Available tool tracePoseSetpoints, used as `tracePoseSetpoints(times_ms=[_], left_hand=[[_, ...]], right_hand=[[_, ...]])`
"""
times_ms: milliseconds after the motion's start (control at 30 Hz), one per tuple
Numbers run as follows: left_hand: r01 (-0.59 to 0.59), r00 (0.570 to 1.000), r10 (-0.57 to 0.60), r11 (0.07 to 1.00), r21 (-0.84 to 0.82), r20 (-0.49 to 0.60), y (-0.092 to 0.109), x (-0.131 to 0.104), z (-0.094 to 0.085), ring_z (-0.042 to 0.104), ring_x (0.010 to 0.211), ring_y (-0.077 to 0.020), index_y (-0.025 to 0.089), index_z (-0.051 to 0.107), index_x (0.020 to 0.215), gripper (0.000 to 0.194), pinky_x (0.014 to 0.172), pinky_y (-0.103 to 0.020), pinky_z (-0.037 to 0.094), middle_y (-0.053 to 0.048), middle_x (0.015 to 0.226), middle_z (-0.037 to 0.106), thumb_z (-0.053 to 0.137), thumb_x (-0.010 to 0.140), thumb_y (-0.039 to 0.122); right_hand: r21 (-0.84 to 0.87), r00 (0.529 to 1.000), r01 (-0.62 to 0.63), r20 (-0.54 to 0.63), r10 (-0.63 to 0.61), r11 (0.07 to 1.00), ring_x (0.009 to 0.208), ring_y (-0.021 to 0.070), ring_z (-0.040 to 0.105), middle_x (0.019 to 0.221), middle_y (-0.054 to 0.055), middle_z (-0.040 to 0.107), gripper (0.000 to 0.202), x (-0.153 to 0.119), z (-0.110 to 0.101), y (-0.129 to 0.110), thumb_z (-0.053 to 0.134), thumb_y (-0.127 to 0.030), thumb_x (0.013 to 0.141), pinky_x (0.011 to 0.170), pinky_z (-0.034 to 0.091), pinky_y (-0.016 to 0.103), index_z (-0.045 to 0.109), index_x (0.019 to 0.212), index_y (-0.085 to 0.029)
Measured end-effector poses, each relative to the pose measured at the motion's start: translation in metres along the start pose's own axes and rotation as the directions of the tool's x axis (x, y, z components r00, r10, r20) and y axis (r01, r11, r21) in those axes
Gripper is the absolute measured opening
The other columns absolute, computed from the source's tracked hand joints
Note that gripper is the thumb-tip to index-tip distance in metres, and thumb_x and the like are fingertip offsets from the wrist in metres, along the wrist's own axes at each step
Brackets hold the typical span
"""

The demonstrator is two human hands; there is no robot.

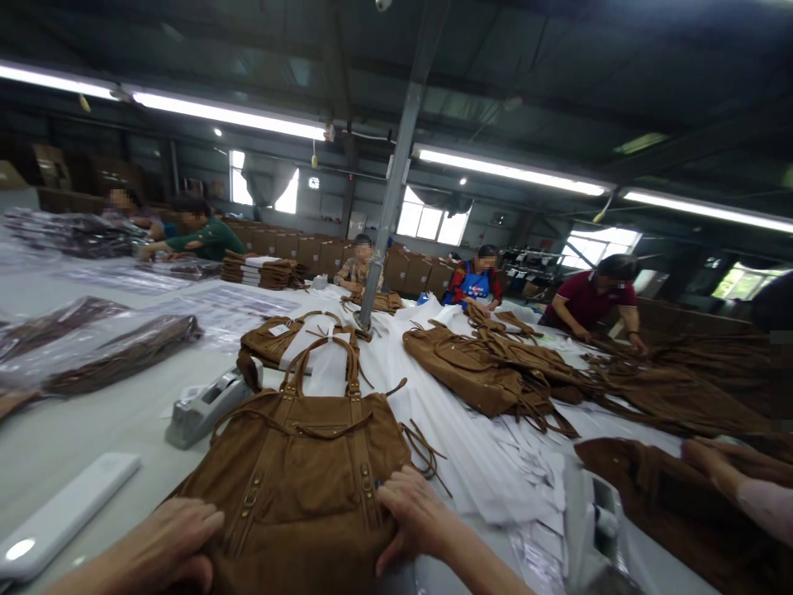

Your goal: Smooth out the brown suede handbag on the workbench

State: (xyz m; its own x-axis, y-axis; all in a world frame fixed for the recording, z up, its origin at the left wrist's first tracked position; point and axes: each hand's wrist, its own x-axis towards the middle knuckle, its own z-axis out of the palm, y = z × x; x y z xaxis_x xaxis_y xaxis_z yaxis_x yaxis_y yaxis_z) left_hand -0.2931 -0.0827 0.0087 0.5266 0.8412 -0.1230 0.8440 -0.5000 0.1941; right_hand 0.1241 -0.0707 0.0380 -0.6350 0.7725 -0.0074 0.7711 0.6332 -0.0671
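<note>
At the table's (pixel 74 430) near edge, the left hand (pixel 170 541) and right hand (pixel 412 516) pressed flat, fingers spread, on the lower corners of a brown suede handbag (pixel 297 463), gripping neither. A tape dispenser (pixel 207 405) sat just beyond, left. Further bags (pixel 489 372) lay mid-table.

The brown suede handbag (pixel 297 471) lies on the surface (pixel 80 430) — grey tape dispenser (pixel 207 405) to its left, white paper sheets (pixel 458 430) right, second handbag (pixel 273 340) behind.
</note>
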Motion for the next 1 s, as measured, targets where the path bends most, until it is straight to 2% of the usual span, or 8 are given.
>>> tracePoseSetpoints(times_ms=[133,267,433,533,667,767,867,1000], left_hand=[[-0.002,0.999,0.002,1.0,0.006,0.038,-0.009,0.002,-0.026,0.063,0.094,-0.024,0.026,0.059,0.091,0.052,0.08,-0.034,0.043,-0.002,0.097,0.069,0.034,0.083,0.071],[0.012,0.999,-0.012,1.0,0.003,0.052,-0.01,0.011,-0.046,0.065,0.094,-0.024,0.027,0.059,0.093,0.047,0.078,-0.033,0.043,-0.002,0.096,0.07,0.029,0.089,0.063],[0.051,0.993,-0.043,0.996,-0.067,0.109,-0.024,0.037,-0.032,0.066,0.093,-0.0254,0.027,0.063,0.092,0.033,0.08,-0.035,0.047,-0.004,0.095,0.073,0.038,0.089,0.048],[0.066,0.993,-0.054,0.991,-0.114,0.102,-0.031,0.048,-0.023,0.067,0.091,-0.0261,0.025,0.064,0.089,0.031,0.08,-0.037,0.049,-0.006,0.095,0.073,0.042,0.086,0.046],[0.054,0.994,-0.038,0.986,-0.155,0.101,-0.028,0.051,-0.028,0.067,0.087,-0.0252,0.024,0.065,0.083,0.024,0.076,-0.034,0.049,-0.006,0.09,0.073,0.046,0.081,0.04],[0.061,0.993,-0.042,0.984,-0.168,0.114,-0.026,0.05,-0.032,0.068,0.086,-0.0258,0.024,0.064,0.08,0.021,0.073,-0.033,0.048,-0.005,0.088,0.074,0.049,0.078,0.039],[0.067,0.993,-0.048,0.984,-0.167,0.111,-0.029,0.048,-0.032,0.068,0.084,-0.025,0.024,0.063,0.078,0.021,0.072,-0.032,0.046,-0.004,0.086,0.073,0.049,0.079,0.04],[0.125,0.99,-0.114,0.982,-0.144,0.084,-0.018,0.047,-0.046,0.067,0.084,-0.026,0.023,0.062,0.083,0.023,0.072,-0.036,0.047,-0.005,0.087,0.071,0.047,0.083,0.041]], right_hand=[[0.048,0.984,-0.175,-0.034,0.177,0.983,0.075,0.0176,0.056,0.077,0.0,0.063,0.062,-0.007,-0.016,0.009,0.061,-0.083,0.054,0.067,0.033,0.029,0.054,0.073,-0.024],[0.114,0.959,-0.276,-0.034,0.281,0.954,0.07,0.016,0.058,0.072,-0.002,0.065,0.047,-0.003,-0.018,0.013,0.063,-0.071,0.068,0.06,0.028,0.028,0.057,0.076,-0.024],[0.155,0.927,-0.375,0.09,0.365,0.914,0.075,0.0195,0.063,0.077,-0.001,0.069,0.036,0.027,-0.002,0.024,0.073,-0.055,0.066,0.057,0.026,0.027,0.058,0.076,-0.024],[0.14,0.922,-0.384,0.112,0.371,0.912,0.079,0.0232,0.064,0.082,0.002,0.071,0.039,0.04,-0.005,0.025,0.075,-0.054,0.064,0.059,0.032,0.029,0.061,0.082,-0.022],[0.201,0.952,-0.304,0.024,0.305,0.931,0.103,0.0281,0.059,0.112,0.007,0.066,0.083,0.042,-0.031,-0.01,0.077,-0.063,0.055,0.084,0.043,0.037,0.052,0.124,-0.025],[0.226,0.94,-0.198,-0.233,0.251,0.954,0.118,0.0293,0.049,0.126,0.008,0.059,0.081,0.055,-0.037,-0.059,0.06,-0.067,0.073,0.107,0.032,0.049,0.038,0.139,-0.027],[0.156,0.903,-0.133,-0.387,0.185,0.979,0.129,0.0303,0.04,0.134,0.007,0.054,0.068,0.084,-0.005,-0.093,0.05,-0.062,0.082,0.115,0.018,0.056,0.036,0.14,-0.031],[0.106,0.896,-0.324,-0.286,0.341,0.94,0.115,0.0318,0.052,0.117,0.015,0.06,0.051,0.126,0.064,-0.095,0.048,-0.052,0.087,0.103,0.036,0.054,0.052,0.127,-0.02]])
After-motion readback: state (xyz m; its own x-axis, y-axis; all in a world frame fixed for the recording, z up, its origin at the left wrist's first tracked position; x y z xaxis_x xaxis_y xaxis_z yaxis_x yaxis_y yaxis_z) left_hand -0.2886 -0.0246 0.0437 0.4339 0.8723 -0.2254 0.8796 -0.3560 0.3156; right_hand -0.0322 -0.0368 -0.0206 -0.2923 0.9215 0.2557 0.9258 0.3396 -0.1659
